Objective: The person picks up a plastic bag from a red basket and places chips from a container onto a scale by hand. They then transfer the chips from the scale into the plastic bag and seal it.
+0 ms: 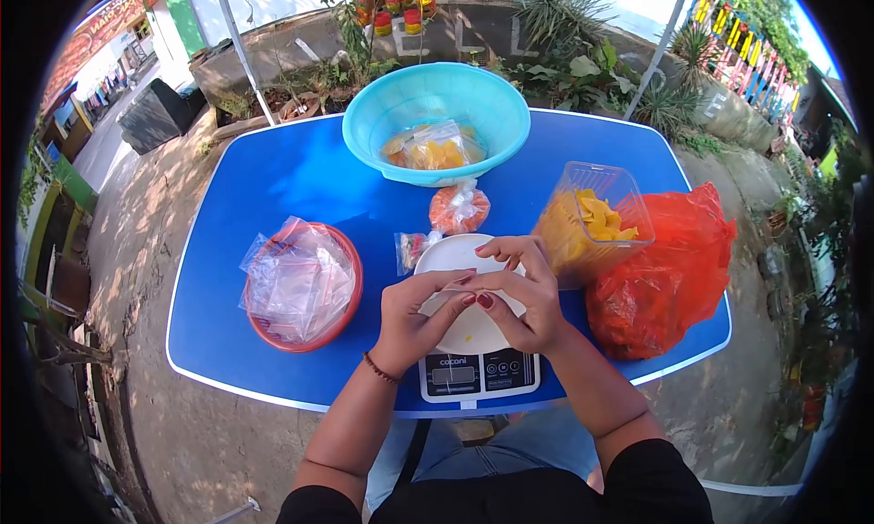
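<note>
Over a white plate [460, 251] on a kitchen scale [480, 376], my two hands meet fingertip to fingertip. My left hand [414, 315] is closed in a pinch. My right hand [523, 296] pinches beside it, its upper fingers curved and raised. A thin, see-through edge, which looks like a clear plastic bag [446, 290], shows between them; most of it is hidden. To my left, a red bowl [356, 292] holds several clear zip bags [300, 283]. Right of the plate, a clear plastic container [574, 180] leans with yellow chips [596, 216] in it.
A large turquoise basin [364, 114] at the back holds filled bags [437, 146]. Between basin and plate lie a knotted bag of orange food [458, 210] and a small packet [410, 253]. A red plastic bag [669, 269] stands at the right of the blue table [273, 173].
</note>
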Motion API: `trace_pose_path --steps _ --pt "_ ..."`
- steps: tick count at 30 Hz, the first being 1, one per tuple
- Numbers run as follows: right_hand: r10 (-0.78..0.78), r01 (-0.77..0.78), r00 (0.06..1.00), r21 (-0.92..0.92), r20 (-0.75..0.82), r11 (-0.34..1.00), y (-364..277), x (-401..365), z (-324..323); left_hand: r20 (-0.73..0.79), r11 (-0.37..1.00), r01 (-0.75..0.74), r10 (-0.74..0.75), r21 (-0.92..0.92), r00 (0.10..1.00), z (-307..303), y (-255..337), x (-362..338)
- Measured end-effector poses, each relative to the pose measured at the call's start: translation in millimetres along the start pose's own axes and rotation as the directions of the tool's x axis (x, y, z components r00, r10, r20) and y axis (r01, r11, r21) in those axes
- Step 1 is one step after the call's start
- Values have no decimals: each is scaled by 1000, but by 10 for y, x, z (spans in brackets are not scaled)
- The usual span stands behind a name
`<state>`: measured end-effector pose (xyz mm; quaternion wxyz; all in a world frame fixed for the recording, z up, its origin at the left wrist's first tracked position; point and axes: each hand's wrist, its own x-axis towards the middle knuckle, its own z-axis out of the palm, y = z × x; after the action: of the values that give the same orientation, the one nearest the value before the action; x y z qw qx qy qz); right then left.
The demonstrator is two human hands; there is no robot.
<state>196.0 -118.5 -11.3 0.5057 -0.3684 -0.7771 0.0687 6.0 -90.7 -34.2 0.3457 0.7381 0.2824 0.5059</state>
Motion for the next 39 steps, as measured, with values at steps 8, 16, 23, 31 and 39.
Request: trace_pose_path --steps 8,16,23,31,39 --pt "0 -75 974 -321 -227 944 -315 246 -825 126 977 35 -9 -210 992 207 453 412" --pt "544 -340 797 -549 263 764 51 674 -1485 215 955 97 -36 -281 976 744 584 1002" --pt "670 -263 594 -680 445 684 174 906 -1379 185 958 148 -104 -247 977 792 524 966" --pt "573 -284 766 -645 292 709 301 756 -1301 210 934 198 -138 -297 968 774 495 979" --pt "473 -392 877 -443 87 807 91 763 -1408 116 862 147 -103 -485 988 510 291 918"
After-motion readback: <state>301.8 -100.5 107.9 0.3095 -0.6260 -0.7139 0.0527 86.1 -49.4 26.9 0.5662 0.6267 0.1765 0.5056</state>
